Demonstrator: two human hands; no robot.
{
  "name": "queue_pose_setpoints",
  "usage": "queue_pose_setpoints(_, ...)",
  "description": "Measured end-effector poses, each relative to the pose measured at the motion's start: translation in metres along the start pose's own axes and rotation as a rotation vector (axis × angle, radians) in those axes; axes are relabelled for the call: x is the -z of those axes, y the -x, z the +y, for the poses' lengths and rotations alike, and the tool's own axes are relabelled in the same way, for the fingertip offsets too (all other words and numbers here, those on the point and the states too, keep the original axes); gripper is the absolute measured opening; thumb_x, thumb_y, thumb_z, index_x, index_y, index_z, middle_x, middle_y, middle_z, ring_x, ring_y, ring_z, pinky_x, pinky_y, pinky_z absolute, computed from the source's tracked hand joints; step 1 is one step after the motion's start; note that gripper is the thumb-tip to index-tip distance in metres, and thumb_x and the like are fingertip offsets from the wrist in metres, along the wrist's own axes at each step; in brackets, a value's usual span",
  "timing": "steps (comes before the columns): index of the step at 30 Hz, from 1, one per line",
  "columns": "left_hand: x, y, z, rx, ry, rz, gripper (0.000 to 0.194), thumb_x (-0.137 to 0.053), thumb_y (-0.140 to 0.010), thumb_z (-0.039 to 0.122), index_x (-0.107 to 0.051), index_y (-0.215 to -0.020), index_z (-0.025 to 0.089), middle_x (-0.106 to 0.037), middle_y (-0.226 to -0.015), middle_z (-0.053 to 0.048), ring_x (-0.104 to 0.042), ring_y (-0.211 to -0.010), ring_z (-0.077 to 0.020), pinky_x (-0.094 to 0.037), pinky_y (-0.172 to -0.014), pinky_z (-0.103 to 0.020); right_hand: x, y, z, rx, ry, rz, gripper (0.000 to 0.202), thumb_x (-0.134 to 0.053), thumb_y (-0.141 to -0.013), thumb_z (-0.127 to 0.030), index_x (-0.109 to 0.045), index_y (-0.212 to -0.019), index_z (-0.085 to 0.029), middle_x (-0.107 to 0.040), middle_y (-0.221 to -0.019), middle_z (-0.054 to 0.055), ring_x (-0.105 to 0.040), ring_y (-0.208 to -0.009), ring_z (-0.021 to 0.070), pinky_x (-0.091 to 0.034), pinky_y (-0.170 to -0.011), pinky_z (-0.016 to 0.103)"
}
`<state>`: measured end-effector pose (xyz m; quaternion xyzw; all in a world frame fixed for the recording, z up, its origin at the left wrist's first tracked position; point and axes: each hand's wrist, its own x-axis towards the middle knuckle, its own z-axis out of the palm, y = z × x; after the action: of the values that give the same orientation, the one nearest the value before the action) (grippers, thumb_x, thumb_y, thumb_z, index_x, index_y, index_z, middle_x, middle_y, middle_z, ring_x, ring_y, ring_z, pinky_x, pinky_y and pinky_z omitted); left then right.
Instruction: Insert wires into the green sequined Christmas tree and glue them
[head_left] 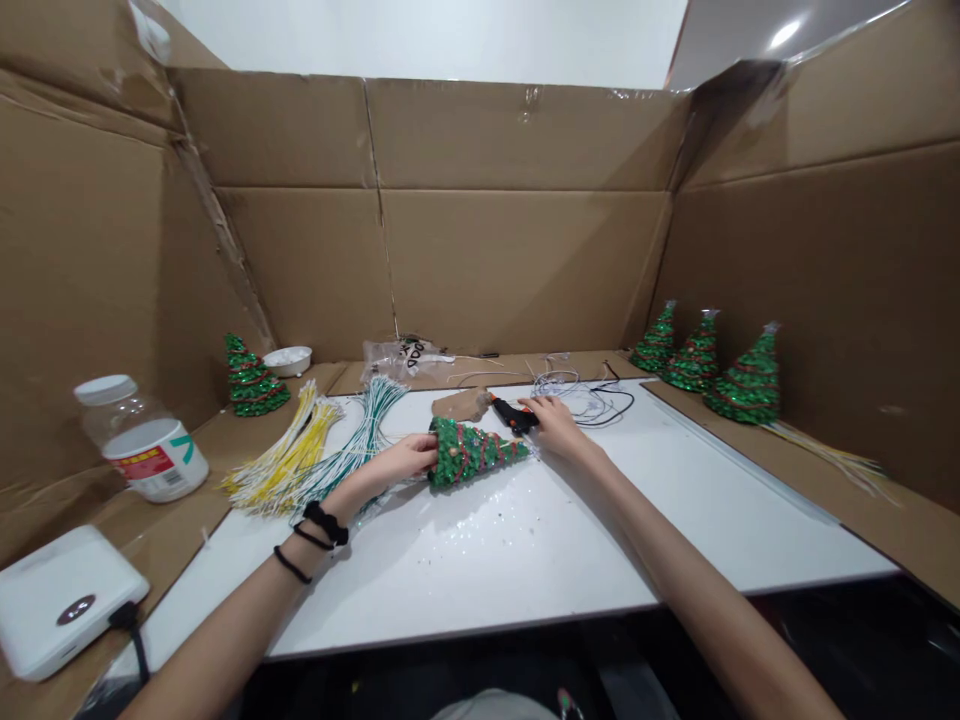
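A small green tinsel Christmas tree [477,456] with a red garland lies tilted on its side, its tip pointing right. My left hand [409,457] grips it at the base; the fingertips are partly hidden. Just beyond the tip, my right hand [555,424] is closed around the handle of a black hot glue gun [513,416] with orange parts. The gun's nozzle rests over a brown cardboard piece [459,405]. Loose glitter is scattered on the white board [510,560] below the tree.
Bundles of yellow-white ties [289,455] and green-white ties [367,430] lie left. Several finished-looking trees [746,385] stand right, another tree [255,380] left. A plastic jar [146,445], white bowl [289,360], white device [67,600] and tangled wires [577,395] surround the board. Cardboard walls [525,260] enclose it.
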<state>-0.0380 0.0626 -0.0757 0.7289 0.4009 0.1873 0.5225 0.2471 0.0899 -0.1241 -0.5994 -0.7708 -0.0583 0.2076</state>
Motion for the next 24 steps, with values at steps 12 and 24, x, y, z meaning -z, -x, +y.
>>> queue_pose_setpoints(12,0.000,-0.011,-0.015,-0.029,0.033,0.022,0.019,-0.056,-0.067,0.033,-0.056,-0.072,0.015,-0.035,-0.049,0.008,-0.025,-0.043,-0.0060,-0.019,-0.043,-0.021,-0.006,-0.008,-0.005,0.070,0.058,0.015,0.029,-0.049,-0.076,-0.006,-0.058,-0.103,-0.013,-0.056,-0.103,0.014,-0.047,-0.090,0.0228,-0.032,-0.075,0.029)
queue_pose_setpoints(24,-0.007,-0.015,-0.026,-0.127,0.075,0.087,0.022,-0.057,-0.069,0.030,-0.065,-0.080,0.013,-0.064,-0.074,-0.003,-0.055,-0.070,-0.0161,-0.042,-0.066,-0.026,0.039,0.031,-0.007,-0.126,-0.566,0.469,0.019,-0.049,-0.080,-0.038,-0.044,-0.087,-0.021,-0.052,-0.074,0.000,-0.047,-0.063,0.0156,-0.038,-0.059,0.026)
